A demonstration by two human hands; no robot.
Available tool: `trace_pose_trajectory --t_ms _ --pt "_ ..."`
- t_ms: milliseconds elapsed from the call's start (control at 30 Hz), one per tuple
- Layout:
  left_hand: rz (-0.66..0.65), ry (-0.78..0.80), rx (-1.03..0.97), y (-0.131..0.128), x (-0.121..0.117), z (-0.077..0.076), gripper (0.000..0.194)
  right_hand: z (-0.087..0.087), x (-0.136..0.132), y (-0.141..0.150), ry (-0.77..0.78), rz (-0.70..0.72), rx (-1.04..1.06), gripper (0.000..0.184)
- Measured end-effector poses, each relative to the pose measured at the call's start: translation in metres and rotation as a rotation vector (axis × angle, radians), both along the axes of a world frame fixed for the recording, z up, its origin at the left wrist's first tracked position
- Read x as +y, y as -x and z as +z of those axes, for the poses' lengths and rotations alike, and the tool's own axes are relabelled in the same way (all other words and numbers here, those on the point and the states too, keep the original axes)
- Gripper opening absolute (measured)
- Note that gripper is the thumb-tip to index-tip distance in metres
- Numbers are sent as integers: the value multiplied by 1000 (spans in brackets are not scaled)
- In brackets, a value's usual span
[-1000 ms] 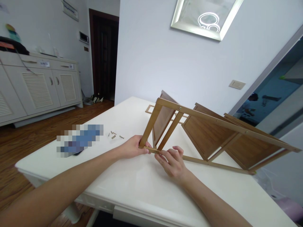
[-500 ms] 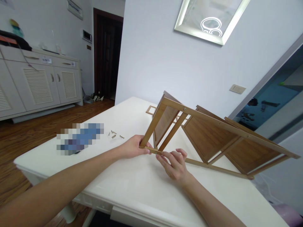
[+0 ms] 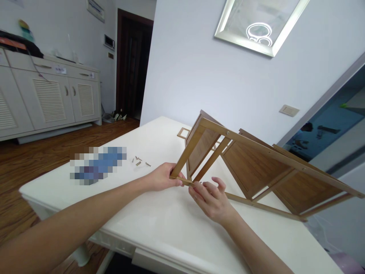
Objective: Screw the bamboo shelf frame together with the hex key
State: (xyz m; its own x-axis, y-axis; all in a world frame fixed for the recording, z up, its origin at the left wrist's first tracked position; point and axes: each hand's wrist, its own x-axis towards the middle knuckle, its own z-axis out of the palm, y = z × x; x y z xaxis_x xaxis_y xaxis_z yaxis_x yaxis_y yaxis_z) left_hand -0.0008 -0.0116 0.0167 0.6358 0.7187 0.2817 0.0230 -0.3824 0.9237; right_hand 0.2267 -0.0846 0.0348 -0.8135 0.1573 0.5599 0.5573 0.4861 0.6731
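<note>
A brown wooden shelf frame (image 3: 248,161) with slatted sides and solid panels lies tilted on the white table (image 3: 159,232). My left hand (image 3: 162,177) is closed round the frame's near-left corner, thumb along the bottom rail. My right hand (image 3: 212,199) is at the same rail, just right of it, thumb and fingertips pinched together beside a small metal fastener (image 3: 189,185). Whatever the fingertips hold is hidden. Another metal fastener (image 3: 227,133) sits in the upper rail. Several loose screws (image 3: 138,163) lie on the table left of the frame.
A blurred-out blue item (image 3: 99,165) lies on the table's left side. A small wooden frame piece (image 3: 183,132) is behind the shelf. The wall (image 3: 182,76) stands behind the table, with a white cabinet (image 3: 51,95) to the left. A person (image 3: 306,129) shows beyond the opening at right.
The view has shifted slightly. Both hands stay at the same rail; my right fingers have moved a little at the fastener, and the frame keeps its tilt.
</note>
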Motion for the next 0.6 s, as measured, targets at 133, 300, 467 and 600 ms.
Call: trace_pose_trajectory --t_ms 133,300,467,600 --pt "-7 7 6 0 0 -1 13 0 1 1 14 14 -9 15" --pt "9 -1 13 0 1 -2 13 2 -1 2 76 -1 34 18" --pt "37 18 23 0 2 -1 14 -1 0 -4 108 17 44 19" --pt "92 33 25 1 1 1 16 -12 5 -5 182 12 82 9"
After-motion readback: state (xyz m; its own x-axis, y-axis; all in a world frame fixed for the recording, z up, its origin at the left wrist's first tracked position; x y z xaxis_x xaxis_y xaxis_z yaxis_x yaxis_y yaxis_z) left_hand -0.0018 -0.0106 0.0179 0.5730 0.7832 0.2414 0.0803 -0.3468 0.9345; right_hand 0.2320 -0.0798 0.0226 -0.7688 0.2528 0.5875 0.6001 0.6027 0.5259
